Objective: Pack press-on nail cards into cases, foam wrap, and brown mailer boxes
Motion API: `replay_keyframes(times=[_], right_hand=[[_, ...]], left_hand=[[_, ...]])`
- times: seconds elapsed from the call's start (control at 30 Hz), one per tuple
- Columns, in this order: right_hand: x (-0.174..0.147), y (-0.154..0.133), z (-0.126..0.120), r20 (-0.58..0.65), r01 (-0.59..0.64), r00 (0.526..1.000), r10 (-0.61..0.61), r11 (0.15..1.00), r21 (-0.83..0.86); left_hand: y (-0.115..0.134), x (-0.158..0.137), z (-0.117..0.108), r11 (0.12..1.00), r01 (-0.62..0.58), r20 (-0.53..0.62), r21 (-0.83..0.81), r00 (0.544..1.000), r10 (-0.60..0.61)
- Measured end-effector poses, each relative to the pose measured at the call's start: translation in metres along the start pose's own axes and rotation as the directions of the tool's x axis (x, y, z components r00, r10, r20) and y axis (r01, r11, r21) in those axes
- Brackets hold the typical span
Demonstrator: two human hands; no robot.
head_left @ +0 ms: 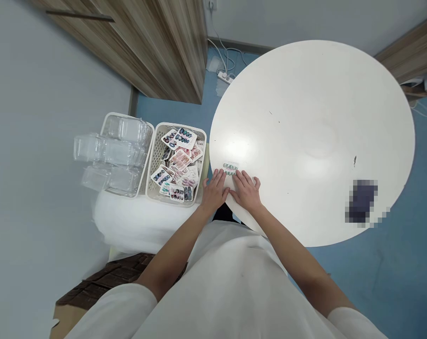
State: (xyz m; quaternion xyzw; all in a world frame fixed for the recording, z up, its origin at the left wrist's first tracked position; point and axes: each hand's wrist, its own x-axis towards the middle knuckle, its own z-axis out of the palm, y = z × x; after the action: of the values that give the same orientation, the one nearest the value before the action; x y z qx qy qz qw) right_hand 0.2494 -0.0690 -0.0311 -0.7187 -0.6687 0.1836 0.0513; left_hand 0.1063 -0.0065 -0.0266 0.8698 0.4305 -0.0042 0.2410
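A small card of green press-on nails point(230, 167) lies flat on the round white table point(305, 94), close to its near left edge. My left hand point(214, 190) rests at the card's lower left corner, fingers stretched out flat. On the other side, my right hand point(247, 190) lies with its fingers spread, fingertips at the card's lower right corner. The two thumbs point toward each other below the card. Neither hand appears to grip anything; whether the fingertips press on the card is too small to tell.
Left of the table, a white basket point(153, 165) holds many loose nail cards. Beside it, another basket point(109, 114) is piled with clear plastic boxes point(123, 153). A white roll point(139, 219) lies in front. A pixelated dark object point(362, 201) is at the table's right.
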Motion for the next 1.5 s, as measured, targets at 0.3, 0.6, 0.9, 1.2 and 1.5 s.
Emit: replay_keyframes(times=[0.3,0.6,0.9,1.2,1.5], right_hand=[[-0.002,0.000,-0.001,-0.032,0.016,0.999,-0.015,0.999,0.043],[-0.008,0.000,-0.006,-0.007,0.024,1.000,-0.023,0.999,0.034],[-0.032,0.015,-0.017,-0.003,0.107,0.994,-0.108,0.993,-0.044],[-0.081,0.055,-0.025,-0.072,0.128,0.989,-0.127,0.992,0.011],[-0.084,0.040,-0.043,-0.117,0.241,0.966,-0.230,0.967,0.086]], left_hand=[[-0.002,-0.002,0.000,0.999,-0.018,-0.013,-0.029,1.000,0.017],[-0.002,-0.007,0.005,1.000,-0.009,-0.048,-0.019,0.999,0.008],[0.025,-0.031,0.002,0.993,0.091,-0.136,0.076,0.987,-0.080],[0.085,-0.092,0.027,0.973,0.226,-0.183,0.047,0.960,-0.214],[0.090,-0.163,0.011,0.902,0.431,-0.307,-0.032,0.855,-0.419]])
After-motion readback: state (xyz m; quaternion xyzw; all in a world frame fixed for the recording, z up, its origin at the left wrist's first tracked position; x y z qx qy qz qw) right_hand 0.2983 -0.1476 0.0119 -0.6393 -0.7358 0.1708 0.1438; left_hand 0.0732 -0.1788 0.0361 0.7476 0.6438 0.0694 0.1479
